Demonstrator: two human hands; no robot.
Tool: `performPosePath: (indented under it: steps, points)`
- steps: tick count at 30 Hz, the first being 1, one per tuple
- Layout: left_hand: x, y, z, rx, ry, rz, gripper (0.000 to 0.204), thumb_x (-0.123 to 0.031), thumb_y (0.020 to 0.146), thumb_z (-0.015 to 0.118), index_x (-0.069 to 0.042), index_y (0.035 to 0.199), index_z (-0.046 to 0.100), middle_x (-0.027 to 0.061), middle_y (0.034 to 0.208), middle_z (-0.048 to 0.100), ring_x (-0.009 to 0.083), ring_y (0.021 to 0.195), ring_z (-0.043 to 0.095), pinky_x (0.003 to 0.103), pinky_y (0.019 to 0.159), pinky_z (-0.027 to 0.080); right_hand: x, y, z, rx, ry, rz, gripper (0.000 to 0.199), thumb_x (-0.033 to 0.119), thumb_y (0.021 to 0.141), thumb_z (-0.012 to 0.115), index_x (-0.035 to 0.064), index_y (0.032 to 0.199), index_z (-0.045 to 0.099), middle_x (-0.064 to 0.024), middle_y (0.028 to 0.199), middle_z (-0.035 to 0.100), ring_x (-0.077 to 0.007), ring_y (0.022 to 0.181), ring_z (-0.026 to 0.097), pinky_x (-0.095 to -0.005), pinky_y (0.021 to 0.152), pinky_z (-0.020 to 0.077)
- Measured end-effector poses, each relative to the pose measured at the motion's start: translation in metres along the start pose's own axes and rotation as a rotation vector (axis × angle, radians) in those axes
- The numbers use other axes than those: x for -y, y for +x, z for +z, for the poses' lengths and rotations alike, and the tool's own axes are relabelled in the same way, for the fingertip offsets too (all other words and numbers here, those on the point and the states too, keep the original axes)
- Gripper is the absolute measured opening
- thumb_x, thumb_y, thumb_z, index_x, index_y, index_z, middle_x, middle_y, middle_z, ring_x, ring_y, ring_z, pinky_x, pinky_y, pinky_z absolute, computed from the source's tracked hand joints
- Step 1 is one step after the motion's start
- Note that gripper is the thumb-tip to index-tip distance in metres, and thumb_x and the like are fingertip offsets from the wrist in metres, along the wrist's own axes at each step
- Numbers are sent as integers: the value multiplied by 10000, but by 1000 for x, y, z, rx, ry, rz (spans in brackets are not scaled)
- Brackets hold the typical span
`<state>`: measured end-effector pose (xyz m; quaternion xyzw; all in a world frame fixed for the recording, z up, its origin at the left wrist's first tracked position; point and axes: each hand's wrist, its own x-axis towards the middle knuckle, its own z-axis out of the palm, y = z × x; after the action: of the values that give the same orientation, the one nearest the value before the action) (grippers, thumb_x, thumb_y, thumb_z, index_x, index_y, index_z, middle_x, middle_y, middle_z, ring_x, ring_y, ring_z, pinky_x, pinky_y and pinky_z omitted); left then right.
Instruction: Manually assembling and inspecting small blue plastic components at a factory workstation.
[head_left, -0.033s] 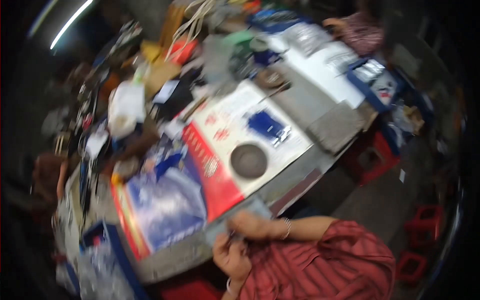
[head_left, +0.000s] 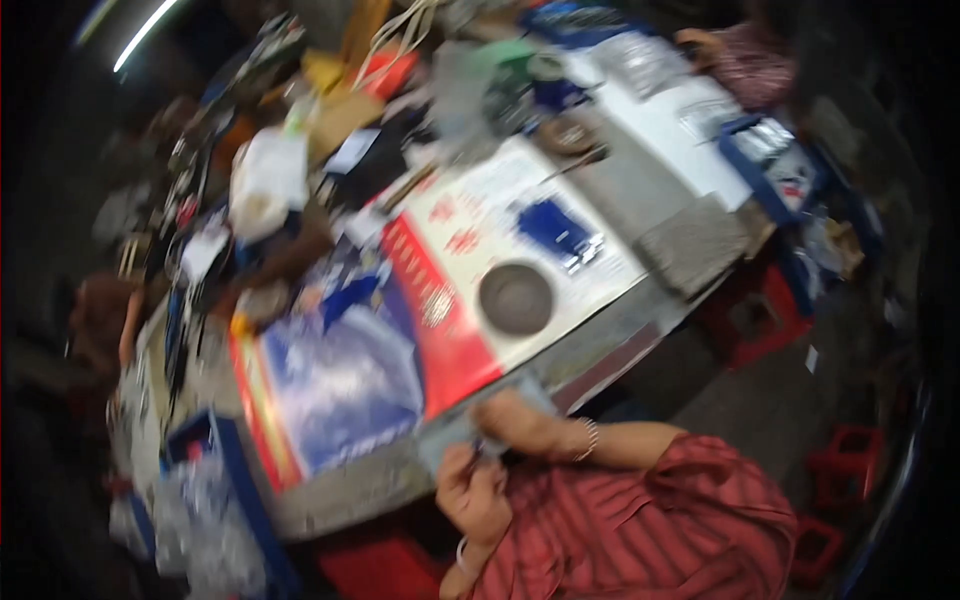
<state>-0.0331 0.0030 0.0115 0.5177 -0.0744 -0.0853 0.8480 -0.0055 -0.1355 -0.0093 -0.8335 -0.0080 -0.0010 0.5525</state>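
Note:
At the near table edge my left hand (head_left: 473, 494) has its fingers pinched on a small dark piece too blurred to name. Just beyond it, my right hand (head_left: 512, 418) is bent toward the same spot, its fingers smeared by motion. A grey-blue flat plate (head_left: 537, 394) lies under and beside the right hand. Farther in, a round dark grey disc (head_left: 516, 299) rests on a red and white printed sheet (head_left: 462, 355). Also on that sheet is a patch of small blue pieces (head_left: 553, 228), with shiny ones at its near right end.
Left of the sheet lies a blue printed bag (head_left: 345, 395). A grey stone block (head_left: 692, 246) sits near the right table edge. A blue bin (head_left: 238, 490) holding clear plastic bags stands at the lower left. Red stools (head_left: 845, 465) are on the floor, and another person's arm (head_left: 130, 328) shows far left.
The whole view has shifted slightly, so the table sits higher and farther right. Both hands stay close together in nearly the same pose.

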Motion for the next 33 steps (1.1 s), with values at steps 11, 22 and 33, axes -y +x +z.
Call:
performPosePath:
  steps: [11,22,33]
  points:
    - [5,-3,-11,48,-119,-15,210,58,894,511,-36,1081,526,77,1106,512,71,659,487,191,515,387,37,-18,6,-269,231,-342,280,166,910,512,30,670,462,-54,552,434,-104,496,406,-286,439,348]
    - [-7,-8,-7,-36,-19,-116,235,49,900,507,-40,1117,499,57,966,504,81,646,459,197,510,363,27,-13,-5,95,286,-113,333,218,923,495,18,664,431,-68,537,398,-105,500,398,-305,447,320]
    - [2,23,-16,41,-904,-1051,223,-99,968,406,-59,1180,466,68,847,451,68,588,366,163,428,301,1,-22,-35,-269,155,11,200,66,818,636,12,707,479,-10,571,441,-61,530,381,-247,459,321]
